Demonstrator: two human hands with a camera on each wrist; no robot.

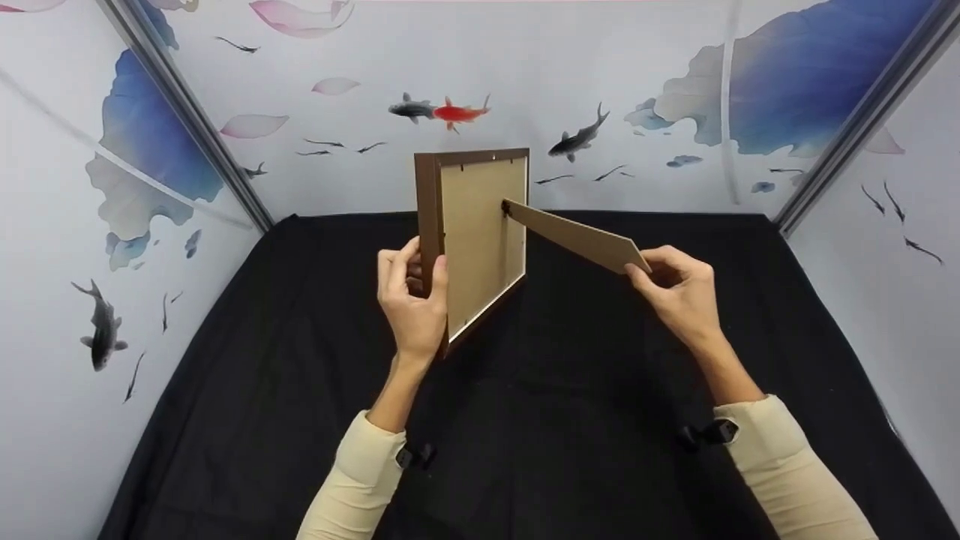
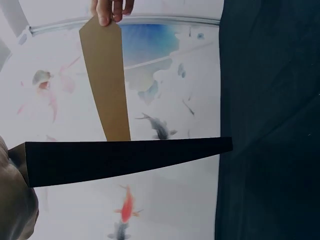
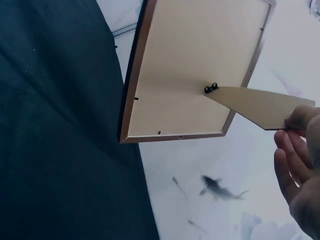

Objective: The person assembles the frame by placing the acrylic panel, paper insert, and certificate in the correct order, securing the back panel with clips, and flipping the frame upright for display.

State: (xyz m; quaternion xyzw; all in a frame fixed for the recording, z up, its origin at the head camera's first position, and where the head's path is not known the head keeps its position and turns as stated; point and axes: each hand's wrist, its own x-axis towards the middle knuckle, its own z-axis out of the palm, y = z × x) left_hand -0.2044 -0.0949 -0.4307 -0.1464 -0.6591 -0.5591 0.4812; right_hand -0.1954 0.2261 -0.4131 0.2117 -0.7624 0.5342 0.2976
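Observation:
A brown picture frame is held up off the black cloth, its tan backboard turned toward the right. My left hand grips its left side edge, thumb on the back side and fingers round the front. From a black hinge on the backboard a tan easel stand sticks out, swung wide of the back. The free end of the stand is pinched between thumb and fingers of my right hand. In the left wrist view the frame's dark side edge crosses the picture; the left hand is only partly visible there.
Black cloth covers the table under both hands. White panels printed with fish and lotus leaves enclose the back and sides, with metal posts at the corners. Small dark tabs line the inside rim of the frame.

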